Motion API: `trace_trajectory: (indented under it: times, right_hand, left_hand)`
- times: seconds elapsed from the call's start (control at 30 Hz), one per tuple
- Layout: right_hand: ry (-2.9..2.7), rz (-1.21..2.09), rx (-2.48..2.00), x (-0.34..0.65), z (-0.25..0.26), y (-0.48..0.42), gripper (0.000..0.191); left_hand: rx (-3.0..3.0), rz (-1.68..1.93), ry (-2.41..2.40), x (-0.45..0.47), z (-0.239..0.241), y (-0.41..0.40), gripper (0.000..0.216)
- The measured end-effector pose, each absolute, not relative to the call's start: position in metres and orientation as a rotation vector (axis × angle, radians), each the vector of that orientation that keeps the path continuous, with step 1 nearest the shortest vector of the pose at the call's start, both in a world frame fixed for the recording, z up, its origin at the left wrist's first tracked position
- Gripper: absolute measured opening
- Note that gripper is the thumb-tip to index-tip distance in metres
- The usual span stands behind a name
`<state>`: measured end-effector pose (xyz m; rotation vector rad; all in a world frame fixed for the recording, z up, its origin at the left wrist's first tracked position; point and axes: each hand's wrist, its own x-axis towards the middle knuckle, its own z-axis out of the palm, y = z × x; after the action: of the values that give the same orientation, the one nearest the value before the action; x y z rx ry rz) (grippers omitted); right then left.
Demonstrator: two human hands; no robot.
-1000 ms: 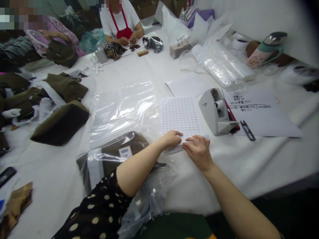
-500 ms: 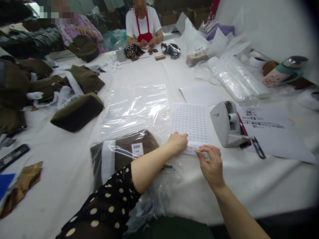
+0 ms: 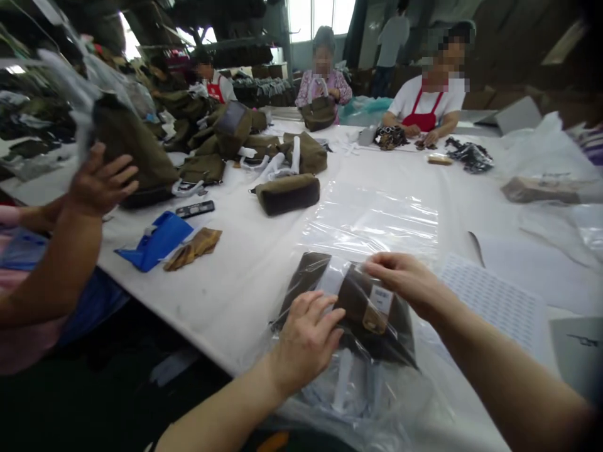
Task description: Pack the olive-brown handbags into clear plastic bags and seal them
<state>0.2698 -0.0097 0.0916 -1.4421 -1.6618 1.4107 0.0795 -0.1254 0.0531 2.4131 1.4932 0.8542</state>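
The white worktop [image 3: 235, 276] runs long through a dim workshop with bright windows [image 3: 306, 12] at the far end. Near its front edge lies the bagged brown fabric item [image 3: 372, 326], sealed in clear film, with a white barcode label [image 3: 380, 298] on top.

The left hand [image 3: 306, 339] lies flat on the near left of that package, fingers [image 3: 325, 314] loosely spread and pressing the film. The right hand [image 3: 400, 279] is at its far edge just above the label, fingers drawn together against the thumb; whether they pinch the film cannot be told.

Beyond the package lie flat clear polybags [image 3: 377, 216]. To its right is a sticker sheet [image 3: 490, 301]. Farther off to its left are a blue pouch [image 3: 155, 242] and a folded brown fabric piece [image 3: 287, 193]. Well to the left, a co-worker's hand [image 3: 101, 182] holds up another bagged brown item [image 3: 127, 144]. Past the polybags, seated people in red aprons [image 3: 424, 107] work among heaps of brown goods [image 3: 221, 144].
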Motion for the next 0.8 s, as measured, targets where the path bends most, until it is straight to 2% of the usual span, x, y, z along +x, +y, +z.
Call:
trace_trajectory:
  times: [0.2, 0.6, 0.7, 0.8]
  right_hand:
    - [-2.033, 1.202, -1.802, 0.168, 0.061, 0.039, 0.015]
    - [-2.164, 0.911, -2.074, 0.143, 0.039, 0.047, 0.016]
    - [-2.188, 0.809, -2.081, 0.143, 0.029, 0.044, 0.021]
    - [-2.194, 0.586, -2.098, 0.147, 0.019, 0.043, 0.029]
  left_hand:
    - [2.254, 0.833, 1.557, 0.041, 0.028, -0.143, 0.023]
    - [2.112, 0.903, 1.549, -0.005, 0.003, -0.152, 0.024]
    - [2.021, 0.931, 1.682, -0.026, -0.015, -0.166, 0.035]
    - [1.678, 0.845, 1.847, -0.051, -0.05, -0.185, 0.059]
